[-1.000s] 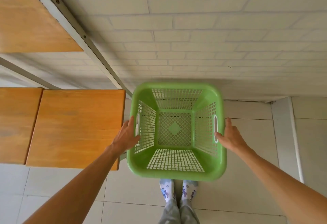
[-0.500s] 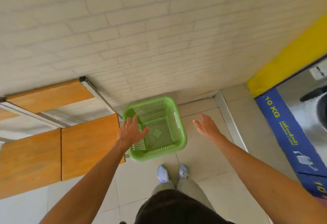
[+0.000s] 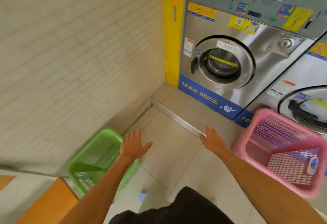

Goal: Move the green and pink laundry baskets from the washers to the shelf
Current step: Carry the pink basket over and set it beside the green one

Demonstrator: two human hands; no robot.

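The green laundry basket (image 3: pixel 95 158) stands on the tiled floor at the lower left, beside the wall and the wooden shelf (image 3: pixel 49 204). It is empty. The pink laundry basket (image 3: pixel 283 151) sits at the right on the raised step in front of a washer (image 3: pixel 304 89). My left hand (image 3: pixel 132 146) hovers just right of the green basket, fingers spread, holding nothing. My right hand (image 3: pixel 212 139) is stretched out over the floor near the step's edge, left of the pink basket, also empty with fingers apart.
Two steel front-loading washers stand on a raised step (image 3: pixel 177 117) with a metal edge; the nearer one (image 3: pixel 230 50) is marked 10 KG. A yellow panel (image 3: pixel 171 34) runs up beside it. A white brick wall (image 3: pixel 70 55) fills the left.
I let go of the green basket, which now rests on the floor by the shelf. My view swung right toward the washers, bringing the pink basket into sight; both hands came away empty.
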